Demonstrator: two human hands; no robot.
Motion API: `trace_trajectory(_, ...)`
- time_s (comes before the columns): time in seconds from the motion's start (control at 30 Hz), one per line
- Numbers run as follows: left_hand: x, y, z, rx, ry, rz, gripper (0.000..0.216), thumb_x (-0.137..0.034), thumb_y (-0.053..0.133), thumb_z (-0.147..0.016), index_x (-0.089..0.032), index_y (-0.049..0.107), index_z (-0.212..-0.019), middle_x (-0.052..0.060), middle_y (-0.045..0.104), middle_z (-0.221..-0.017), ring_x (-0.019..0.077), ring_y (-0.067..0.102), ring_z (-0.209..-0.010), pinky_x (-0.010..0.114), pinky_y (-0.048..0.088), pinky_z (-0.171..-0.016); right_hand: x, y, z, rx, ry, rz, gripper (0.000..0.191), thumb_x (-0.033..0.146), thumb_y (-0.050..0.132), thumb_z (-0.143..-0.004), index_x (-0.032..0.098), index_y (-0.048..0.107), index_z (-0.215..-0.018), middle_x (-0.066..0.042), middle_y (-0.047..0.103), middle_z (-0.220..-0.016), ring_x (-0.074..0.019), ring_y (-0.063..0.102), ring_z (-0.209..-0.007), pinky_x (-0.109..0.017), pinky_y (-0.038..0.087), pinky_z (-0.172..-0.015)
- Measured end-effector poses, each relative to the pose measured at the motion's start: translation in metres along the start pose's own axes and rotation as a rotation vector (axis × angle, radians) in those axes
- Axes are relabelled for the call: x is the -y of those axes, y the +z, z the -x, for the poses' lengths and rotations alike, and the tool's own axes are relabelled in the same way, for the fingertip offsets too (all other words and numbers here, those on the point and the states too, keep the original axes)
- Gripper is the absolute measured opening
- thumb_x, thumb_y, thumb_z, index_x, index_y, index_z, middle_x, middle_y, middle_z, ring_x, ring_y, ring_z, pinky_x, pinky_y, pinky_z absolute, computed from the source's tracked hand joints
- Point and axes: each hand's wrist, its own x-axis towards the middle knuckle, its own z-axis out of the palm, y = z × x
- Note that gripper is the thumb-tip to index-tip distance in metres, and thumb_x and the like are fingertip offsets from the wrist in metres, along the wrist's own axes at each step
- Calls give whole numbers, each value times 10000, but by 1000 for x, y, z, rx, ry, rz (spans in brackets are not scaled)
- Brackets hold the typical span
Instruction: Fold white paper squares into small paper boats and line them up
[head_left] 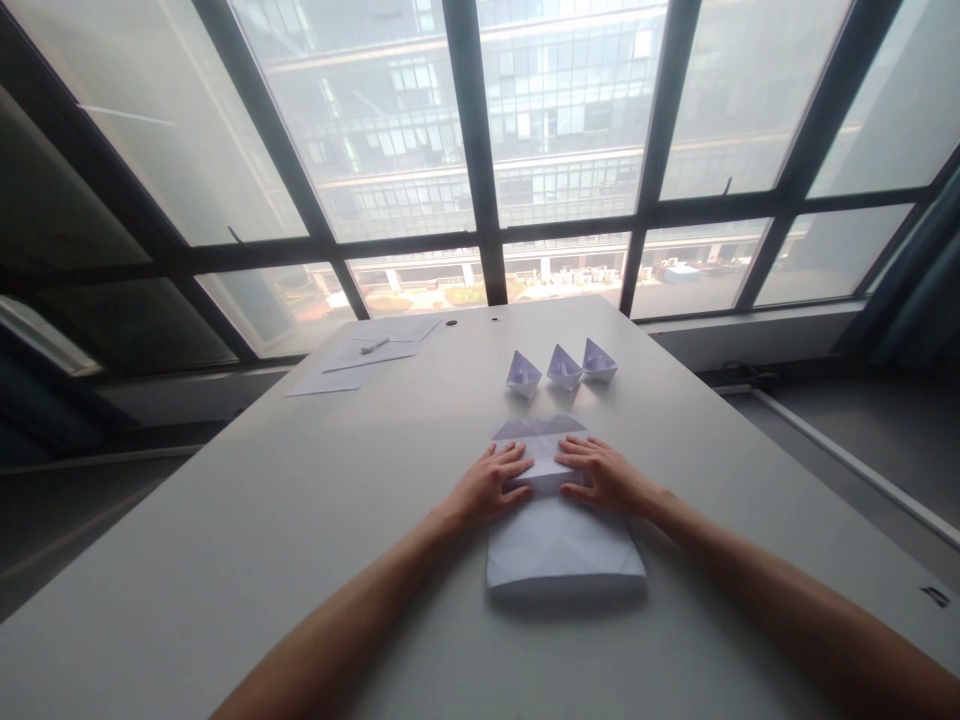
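Note:
A white sheet of paper (561,545) lies on the white table (300,520) before me, creased and partly folded at its far end. My left hand (489,484) rests flat on the fold from the left, fingers stretched out. My right hand (600,472) presses the same fold from the right, fingers also flat and pointing inward. The fingertips of both hands nearly meet over the folded flap. Beyond the sheet stand three small folded paper boats (561,368) in a row.
Loose sheets of paper (371,352) with a pen (374,345) lie at the table's far left corner. Two small holes (451,322) sit near the far edge. Large windows with dark frames (480,150) rise behind the table.

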Motion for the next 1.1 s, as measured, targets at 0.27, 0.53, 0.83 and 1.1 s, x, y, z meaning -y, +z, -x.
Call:
trace_trajectory(0.27, 1, 2, -3, -268, 9, 170, 213, -337, 575, -967, -281, 745, -1083, 12, 751, -1107, 234, 700, -1058, 464, 390, -1133, -2, -3, 0, -177, -18, -227, 156, 283, 654, -847, 263, 737, -977, -31, 752, -1058, -244, 676, -1045, -376, 502, -957)
trace_trajectory(0.53, -9, -1, 0, -755, -143, 289, 139, -348, 691, -882, -218, 736, -868, 27, 767, -818, 187, 723, -721, 287, 578, -694, 3, -9, -2, -399, 72, -532, 177, 341, 610, -887, 194, 676, -813, -43, 707, -779, -199, 647, -730, -308, 519, -703)
trace_trajectory(0.83, -13, -2, -5, -924, -170, 515, 386, -323, 674, -884, -220, 536, -1230, 62, 694, -1018, 192, 687, -908, 295, 581, -723, 5, -1, -11, -559, 446, -890, 362, 541, 671, -788, 210, 598, -916, 27, 566, -601, -124, 467, -464, -227, 349, -407)
trace_trajectory(1.1, -12, 0, -7, -628, -137, 119, 330, -167, 679, -816, -234, 669, -1139, 89, 495, -1433, 302, 426, -1367, 529, 365, -1130, -10, 5, -10, -415, 560, -775, 461, 447, 657, -768, 183, 593, -1141, 34, 586, -613, -102, 405, -426, -204, 255, -381)
